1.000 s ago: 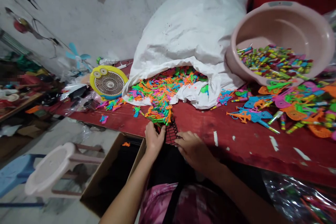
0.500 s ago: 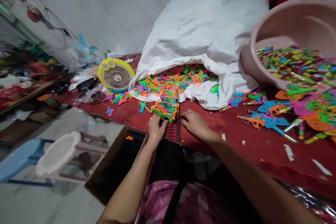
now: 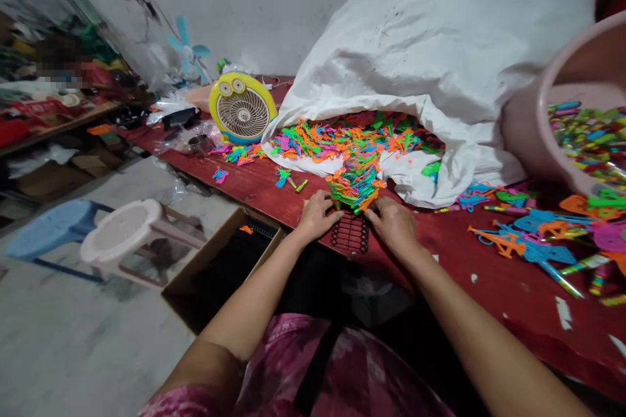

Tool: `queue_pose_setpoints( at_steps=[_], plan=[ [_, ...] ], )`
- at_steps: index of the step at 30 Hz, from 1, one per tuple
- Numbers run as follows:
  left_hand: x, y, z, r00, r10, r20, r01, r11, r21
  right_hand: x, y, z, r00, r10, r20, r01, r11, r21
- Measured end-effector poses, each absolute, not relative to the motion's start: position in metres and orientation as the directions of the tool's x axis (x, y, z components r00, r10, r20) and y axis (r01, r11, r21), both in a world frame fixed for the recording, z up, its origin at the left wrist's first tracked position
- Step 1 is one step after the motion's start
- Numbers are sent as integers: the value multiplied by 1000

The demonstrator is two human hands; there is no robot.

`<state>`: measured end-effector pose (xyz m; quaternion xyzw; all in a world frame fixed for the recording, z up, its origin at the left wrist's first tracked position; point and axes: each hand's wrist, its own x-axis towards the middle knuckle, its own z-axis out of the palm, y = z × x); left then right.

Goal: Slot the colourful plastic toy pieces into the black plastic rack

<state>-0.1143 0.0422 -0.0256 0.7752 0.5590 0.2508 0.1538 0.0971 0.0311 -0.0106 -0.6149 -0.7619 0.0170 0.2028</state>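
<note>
Head view: left hand and right hand flank one black grid; whether fingers grasp is unclear.

Your top, at the bottom centre of the frame, is mottled in pink, magenta and dark plum, rather like tie-dye. A plain black strap crosses it. Your short sleeve, lower left, shows the same pattern. Your lower garment looks black, its cut lost in shadow. Your left hand and right hand are bare.
</note>
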Motion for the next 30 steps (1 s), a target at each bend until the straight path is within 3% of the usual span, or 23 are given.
queue_pose_setpoints(
  at_steps=[7,13,19,24,30],
  plan=[
    [-111,45,-25,240,932,273,747,-357,562,84,26,-14,-98,955,279,954,171,-248],
    [-119,34,-31,168,907,385,667,-393,634,117,23,-13,-196,949,246,812,298,-503],
    [-132,6,-45,66,883,465,641,-394,659,189,-13,-24,-11,959,284,721,205,-662],
    [-135,-2,-46,129,861,491,685,-436,584,208,-35,-23,93,947,308,729,146,-669],
    [-135,-1,-42,172,871,461,722,-430,542,195,-41,-20,77,922,380,754,196,-627]
  ],
)
